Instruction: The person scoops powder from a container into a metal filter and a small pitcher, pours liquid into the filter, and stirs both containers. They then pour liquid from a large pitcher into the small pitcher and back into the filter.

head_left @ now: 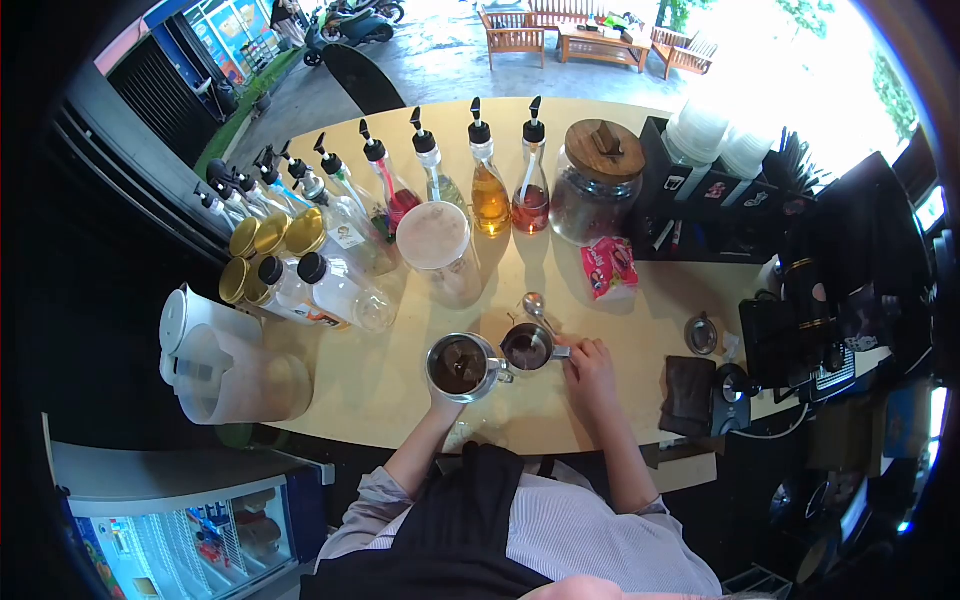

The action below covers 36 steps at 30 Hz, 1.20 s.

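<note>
My left hand is closed round the near side of a larger metal pitcher with dark liquid in it; most of its fingers are hidden beneath the pitcher. To the right, my right hand grips the handle of a smaller metal pitcher, which also shows dark contents. The two vessels sit side by side, very near each other. Just beyond the smaller one, a metal spoon lies on the wooden counter.
Syrup bottles with black pumps line the far edge. Nearer are a tall lidded container, a wooden-lidded jar and a pink packet. Plastic jugs stand left; a dark cloth and a coffee machine are right.
</note>
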Each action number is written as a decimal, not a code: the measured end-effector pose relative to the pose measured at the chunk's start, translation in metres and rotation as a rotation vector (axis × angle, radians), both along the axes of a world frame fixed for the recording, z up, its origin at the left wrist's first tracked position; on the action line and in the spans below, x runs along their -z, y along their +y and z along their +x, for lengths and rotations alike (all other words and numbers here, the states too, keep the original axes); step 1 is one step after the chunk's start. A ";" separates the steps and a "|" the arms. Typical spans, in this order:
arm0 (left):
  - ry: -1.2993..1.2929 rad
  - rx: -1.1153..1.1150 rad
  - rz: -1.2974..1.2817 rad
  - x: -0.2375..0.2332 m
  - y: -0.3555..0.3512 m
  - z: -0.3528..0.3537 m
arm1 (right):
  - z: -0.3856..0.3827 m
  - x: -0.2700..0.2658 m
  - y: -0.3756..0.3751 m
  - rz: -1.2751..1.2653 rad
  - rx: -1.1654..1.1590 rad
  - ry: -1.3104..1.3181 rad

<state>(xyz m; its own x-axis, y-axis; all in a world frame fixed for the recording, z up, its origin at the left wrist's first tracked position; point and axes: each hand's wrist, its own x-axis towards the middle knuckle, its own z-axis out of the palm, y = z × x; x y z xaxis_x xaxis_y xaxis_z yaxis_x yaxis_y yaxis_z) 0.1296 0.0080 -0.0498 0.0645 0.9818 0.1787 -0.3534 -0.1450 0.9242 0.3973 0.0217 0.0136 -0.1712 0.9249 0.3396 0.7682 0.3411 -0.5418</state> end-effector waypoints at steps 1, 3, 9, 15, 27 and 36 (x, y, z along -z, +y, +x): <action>0.071 -0.010 0.009 -0.004 0.000 0.001 | 0.000 0.003 0.002 0.008 -0.003 0.002; 0.036 -0.020 0.020 -0.004 0.000 0.001 | 0.000 0.008 0.006 0.069 0.025 0.078; -0.262 0.088 -0.051 0.013 0.004 -0.001 | -0.029 -0.004 0.005 -0.111 0.053 0.585; -0.556 0.196 -0.203 0.015 0.010 -0.002 | -0.050 0.018 0.014 -0.260 0.184 0.953; -0.228 0.146 -0.104 0.056 0.012 -0.008 | -0.055 -0.107 0.066 0.001 0.147 1.140; -0.207 0.221 -0.185 0.035 0.005 -0.007 | -0.084 -0.168 0.089 0.423 -0.426 0.502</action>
